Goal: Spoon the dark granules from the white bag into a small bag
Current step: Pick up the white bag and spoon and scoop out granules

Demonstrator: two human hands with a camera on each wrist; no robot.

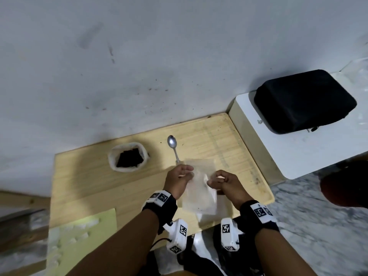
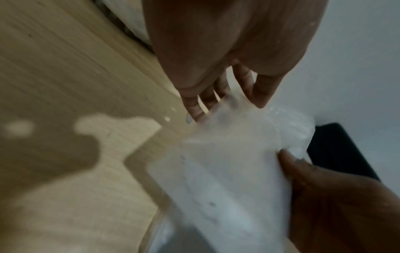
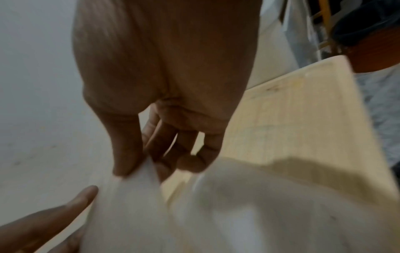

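While raised over the wooden table (image 1: 95, 172), both hands pinching the small bag (image 1: 199, 188), left hand (image 1: 178, 179), right hand (image 1: 225, 181), wrists bent inward.

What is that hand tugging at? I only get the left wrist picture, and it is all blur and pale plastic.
Observer: The right wrist view shows the right hand pinching one edge of a small clear bag between thumb and fingers. The left hand holds the opposite edge.
Operator: Is there a spoon anywhere?
Observer: Yes. In the head view, a metal spoon lies untouched on the wooden board, just beyond the left hand.
Operator: And the dark stuff?
Observer: Dark granules sit in an open white bag, left of the spoon.
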